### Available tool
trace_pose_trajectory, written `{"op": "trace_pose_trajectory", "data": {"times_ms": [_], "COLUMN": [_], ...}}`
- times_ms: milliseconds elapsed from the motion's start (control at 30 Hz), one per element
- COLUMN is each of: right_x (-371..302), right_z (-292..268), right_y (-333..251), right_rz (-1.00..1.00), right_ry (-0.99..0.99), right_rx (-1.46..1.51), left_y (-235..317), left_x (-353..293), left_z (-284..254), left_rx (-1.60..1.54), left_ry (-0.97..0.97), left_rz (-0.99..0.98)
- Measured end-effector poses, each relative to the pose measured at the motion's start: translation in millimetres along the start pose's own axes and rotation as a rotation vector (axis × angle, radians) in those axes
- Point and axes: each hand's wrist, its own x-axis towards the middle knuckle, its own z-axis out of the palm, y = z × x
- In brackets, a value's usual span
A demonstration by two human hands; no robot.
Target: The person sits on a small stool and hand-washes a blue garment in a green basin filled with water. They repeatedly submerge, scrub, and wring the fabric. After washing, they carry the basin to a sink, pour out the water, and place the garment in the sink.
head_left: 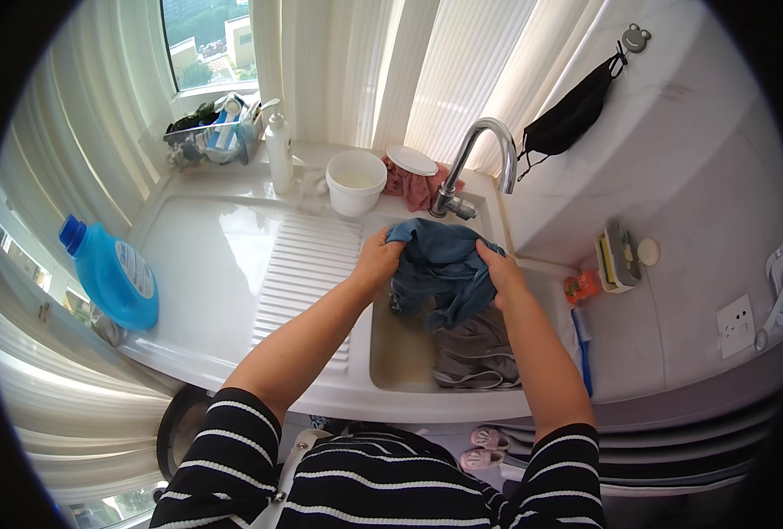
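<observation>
A wet-looking blue garment [444,264] hangs bunched between my two hands, over the sink basin [400,353]. My left hand [380,260] is closed on its left edge, and my right hand [502,273] grips the right edge with the thumb on top. The lower folds of the cloth dangle into the basin. Below it, a grey-brown garment [479,353] with a pale cord or trim lies in the basin, partly hidden by the blue cloth and my right forearm. Behind the cloth rises the chrome faucet [488,132], its spout above and to the right.
Left of the basin is a ribbed washboard [308,264]. A blue detergent bottle [114,273] stands far left. Along the back are a pump bottle [278,150], a white tub [356,181] and a reddish cloth [413,185]. A blue brush [582,348] lies at the right edge.
</observation>
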Motion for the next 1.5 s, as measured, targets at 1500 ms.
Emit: {"op": "trace_pose_trajectory", "data": {"times_ms": [1500], "right_x": [-21], "right_z": [-121], "right_y": [-19], "right_rz": [-0.465], "right_ry": [0.295], "right_rx": [0.191], "left_y": [3], "left_x": [-54], "left_z": [-83], "left_rx": [1.666], "left_ry": [-0.314], "left_rz": [0.353]}}
